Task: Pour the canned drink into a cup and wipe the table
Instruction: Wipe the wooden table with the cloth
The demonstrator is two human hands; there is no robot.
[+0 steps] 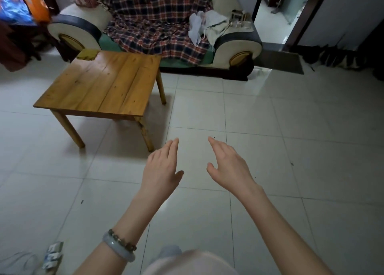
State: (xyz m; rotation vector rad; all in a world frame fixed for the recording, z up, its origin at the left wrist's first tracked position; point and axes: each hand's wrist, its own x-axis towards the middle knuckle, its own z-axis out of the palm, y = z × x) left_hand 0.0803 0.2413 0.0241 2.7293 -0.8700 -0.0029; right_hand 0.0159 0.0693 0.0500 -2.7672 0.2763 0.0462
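My left hand (pixel 164 166) and right hand (pixel 228 166) hover flat and empty over the floor, since the table (pixel 99 85) shows only a cloth (pixel 87 54)

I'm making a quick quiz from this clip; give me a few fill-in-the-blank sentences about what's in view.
1. Both hands, left hand and right hand, are open and hold ____.
2. The yellow cloth lies on the table's far-left ____.
3. A ____ blanket covers the sofa.
4. The bracelets sit on the ____ wrist.

Missing words: nothing; corner; plaid; left
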